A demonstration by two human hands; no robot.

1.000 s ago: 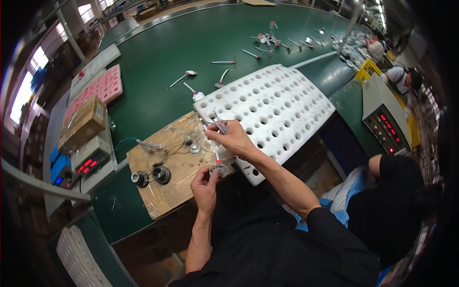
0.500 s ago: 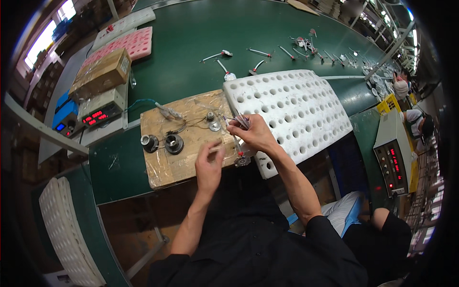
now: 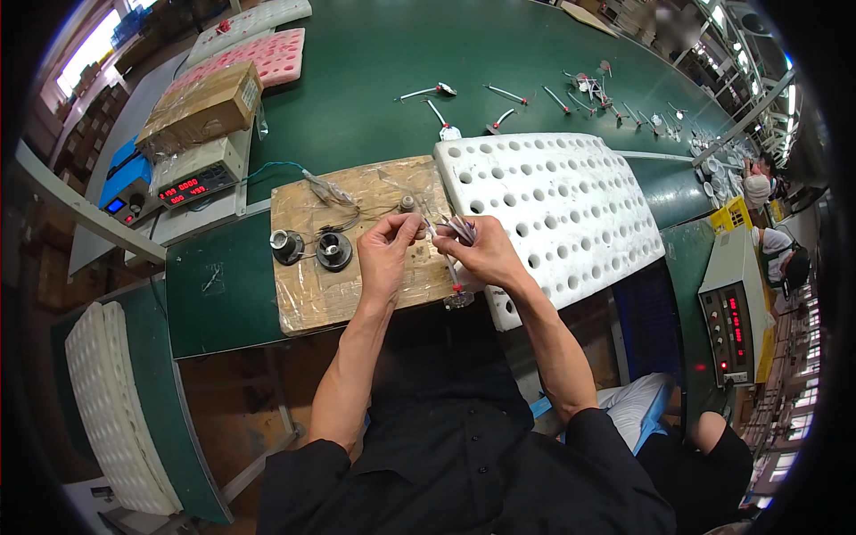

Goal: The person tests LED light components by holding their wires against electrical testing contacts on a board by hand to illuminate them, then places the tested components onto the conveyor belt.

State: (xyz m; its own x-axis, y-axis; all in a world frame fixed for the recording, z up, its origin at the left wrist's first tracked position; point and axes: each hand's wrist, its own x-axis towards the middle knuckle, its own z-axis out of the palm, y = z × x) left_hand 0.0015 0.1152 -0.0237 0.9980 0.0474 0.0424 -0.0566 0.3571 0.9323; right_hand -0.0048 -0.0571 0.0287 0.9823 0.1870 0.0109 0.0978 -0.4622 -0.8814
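My right hand [image 3: 489,256] is closed around a white-sleeved cable [image 3: 452,267], whose lower end carries a red collar and a small round plate [image 3: 459,300] that hangs below the hand. Several pale strands stick out between the fingers. Just left of it, my left hand [image 3: 383,260] pinches with thumb and forefinger at the cable's thin wire ends; the tips are too small to see clearly. Both hands are above the right part of a taped wooden board [image 3: 303,299]. On the board stand two black round sockets [image 3: 333,251] [image 3: 287,246] and a smaller metal fitting [image 3: 407,203].
A white foam tray [image 3: 557,201] full of holes lies right of the board. Several cabled parts [image 3: 508,94] lie beyond it on the green table [image 3: 383,53]. Powered meters [image 3: 198,183] [image 3: 736,312] stand at both sides, a cardboard box [image 3: 205,107] at left. Another person sits at lower right.
My left hand has moved up and right, its fingers now meeting the wires beside my right hand. The right hand still holds the cable. The whole view has shifted slightly.
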